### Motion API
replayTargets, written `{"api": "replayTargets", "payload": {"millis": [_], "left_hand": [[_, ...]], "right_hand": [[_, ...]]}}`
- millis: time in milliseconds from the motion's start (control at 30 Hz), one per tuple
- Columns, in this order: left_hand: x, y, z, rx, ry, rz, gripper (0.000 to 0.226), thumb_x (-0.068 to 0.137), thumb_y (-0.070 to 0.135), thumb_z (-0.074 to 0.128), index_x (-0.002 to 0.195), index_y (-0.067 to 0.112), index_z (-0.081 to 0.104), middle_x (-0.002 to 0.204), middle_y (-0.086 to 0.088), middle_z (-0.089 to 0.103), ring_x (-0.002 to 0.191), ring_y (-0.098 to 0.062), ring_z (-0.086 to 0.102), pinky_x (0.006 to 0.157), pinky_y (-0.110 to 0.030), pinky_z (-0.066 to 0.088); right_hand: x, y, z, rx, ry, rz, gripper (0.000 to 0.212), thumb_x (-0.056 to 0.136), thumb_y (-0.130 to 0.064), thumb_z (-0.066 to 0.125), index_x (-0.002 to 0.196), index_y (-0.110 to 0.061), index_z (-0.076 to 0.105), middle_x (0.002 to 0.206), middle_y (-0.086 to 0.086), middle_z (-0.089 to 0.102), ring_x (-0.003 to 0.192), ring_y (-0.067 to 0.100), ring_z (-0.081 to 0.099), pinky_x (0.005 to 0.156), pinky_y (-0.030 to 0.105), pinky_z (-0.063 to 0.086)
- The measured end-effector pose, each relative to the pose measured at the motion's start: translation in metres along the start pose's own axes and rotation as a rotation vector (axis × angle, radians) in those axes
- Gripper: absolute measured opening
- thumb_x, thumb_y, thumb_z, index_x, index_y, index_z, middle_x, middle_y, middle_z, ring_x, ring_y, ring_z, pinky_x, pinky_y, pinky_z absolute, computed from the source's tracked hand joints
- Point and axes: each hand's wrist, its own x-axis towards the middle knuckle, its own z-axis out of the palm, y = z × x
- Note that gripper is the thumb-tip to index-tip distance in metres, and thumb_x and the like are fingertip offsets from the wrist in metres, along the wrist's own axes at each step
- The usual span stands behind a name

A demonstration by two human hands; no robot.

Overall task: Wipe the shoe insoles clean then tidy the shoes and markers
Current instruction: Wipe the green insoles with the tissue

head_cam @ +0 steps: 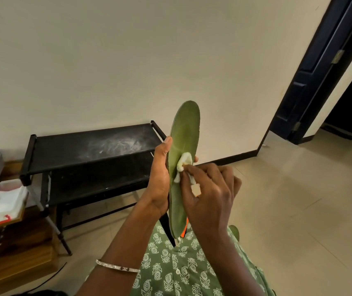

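A: Against the wall, low down: black shoe rack (93, 144), top shelf smeared w/ white dust. No shoes or markers in view.

B: And the insole?

A: Green insole (185, 129) is held up in front of the rack, roughly upright, one rounded end at the top. Left hand (160, 178) grips its left edge, thumb lying along the rim, a fingertip showing past the far edge.

B: Right hand?

A: Right hand (211, 193) has its fingers curled, pinching a small white wipe (184, 160) and pressing it on the insole's mid-section.

B: How far along?

A: Early, I'd judge. Wiping is under way on this one; can't tell how much of it is clean. A green tip (234, 231) by the right forearm may be a 2nd insole, not sure. Prob. left: finish the wiping, then tidy shoes & markers, none of which shows.
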Motion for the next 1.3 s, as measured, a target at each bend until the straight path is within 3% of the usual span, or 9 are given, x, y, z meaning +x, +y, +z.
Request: {"api": "replayTargets", "payload": {"millis": [167, 267, 400, 633, 767, 967, 1067, 1167, 1300], "left_hand": [[-0.004, -0.001, 0.002, 0.008, -0.034, -0.005, 0.067, 0.089, 0.057, 0.043, 0.123, 0.004, 0.065, 0.100, -0.016, 0.067, 0.088, -0.023, 0.066, 0.076, -0.034, 0.058], [-0.003, 0.000, 0.001, -0.006, -0.004, 0.003, 0.067, 0.081, 0.060, 0.048, 0.112, 0.004, 0.069, 0.098, -0.015, 0.065, 0.085, -0.023, 0.064, 0.074, -0.034, 0.059], [0.000, 0.001, -0.004, 0.006, 0.029, -0.022, 0.075, 0.080, 0.067, 0.050, 0.111, 0.002, 0.069, 0.096, -0.016, 0.066, 0.077, -0.027, 0.061, 0.085, -0.042, 0.051], [-0.003, -0.001, 0.002, 0.011, -0.013, -0.003, 0.063, 0.082, 0.060, 0.047, 0.104, 0.005, 0.066, 0.091, -0.015, 0.064, 0.080, -0.023, 0.061, 0.071, -0.033, 0.057], [-0.005, -0.003, 0.003, 0.016, -0.065, 0.009, 0.061, 0.086, 0.054, 0.044, 0.115, 0.006, 0.068, 0.092, -0.014, 0.069, 0.079, -0.022, 0.068, 0.067, -0.031, 0.060], [-0.004, 0.000, -0.002, 0.038, 0.021, 0.017, 0.064, 0.079, 0.060, 0.050, 0.103, 0.006, 0.071, 0.090, -0.015, 0.065, 0.076, -0.022, 0.062, 0.069, -0.033, 0.056], [-0.002, 0.002, -0.005, 0.046, 0.062, 0.021, 0.071, 0.079, 0.064, 0.049, 0.109, 0.003, 0.069, 0.093, -0.016, 0.064, 0.070, -0.023, 0.059, 0.067, -0.033, 0.052], [-0.004, 0.002, -0.002, 0.056, 0.071, 0.024, 0.069, 0.079, 0.062, 0.050, 0.107, 0.002, 0.068, 0.093, -0.017, 0.064, 0.075, -0.024, 0.060, 0.071, -0.034, 0.054], [-0.008, 0.001, 0.003, 0.039, 0.008, 0.004, 0.058, 0.094, 0.051, 0.040, 0.113, 0.002, 0.067, 0.092, -0.016, 0.066, 0.079, -0.021, 0.065, 0.068, -0.030, 0.060]], "right_hand": [[0.019, 0.004, 0.003, -0.002, -0.002, 0.070, 0.016, 0.089, -0.034, 0.068, 0.099, -0.023, 0.077, 0.088, -0.006, 0.066, 0.089, 0.018, 0.049, 0.079, 0.036, 0.034], [0.006, -0.001, 0.003, 0.025, -0.017, 0.049, 0.017, 0.089, -0.030, 0.070, 0.101, -0.020, 0.076, 0.090, -0.004, 0.067, 0.089, 0.016, 0.049, 0.078, 0.035, 0.036], [-0.023, -0.006, 0.002, 0.060, -0.033, -0.012, 0.017, 0.087, -0.030, 0.069, 0.099, -0.019, 0.076, 0.100, -0.004, 0.070, 0.091, 0.011, 0.049, 0.077, 0.034, 0.037], [0.005, 0.001, 0.000, -0.012, 0.019, 0.006, 0.016, 0.089, -0.034, 0.069, 0.097, -0.023, 0.077, 0.089, -0.008, 0.068, 0.088, 0.018, 0.051, 0.079, 0.035, 0.031], [0.022, 0.006, 0.003, -0.009, 0.016, 0.081, 0.018, 0.089, -0.035, 0.066, 0.098, -0.024, 0.077, 0.088, -0.008, 0.067, 0.091, 0.019, 0.050, 0.079, 0.036, 0.033], [-0.008, -0.002, 0.006, 0.040, -0.032, 0.033, 0.018, 0.087, -0.030, 0.072, 0.100, -0.020, 0.076, 0.092, -0.007, 0.068, 0.090, 0.015, 0.050, 0.078, 0.036, 0.036], [-0.021, -0.003, 0.005, 0.047, -0.058, -0.020, 0.018, 0.085, -0.030, 0.074, 0.100, -0.021, 0.076, 0.099, -0.007, 0.070, 0.092, 0.015, 0.054, 0.080, 0.036, 0.035], [-0.011, -0.001, 0.004, 0.006, -0.051, -0.026, 0.016, 0.086, -0.033, 0.074, 0.098, -0.023, 0.077, 0.092, -0.009, 0.069, 0.090, 0.017, 0.053, 0.081, 0.034, 0.031], [0.017, 0.005, 0.005, -0.039, -0.010, 0.019, 0.015, 0.088, -0.035, 0.069, 0.097, -0.025, 0.076, 0.087, -0.009, 0.067, 0.090, 0.018, 0.051, 0.081, 0.034, 0.029]]}}
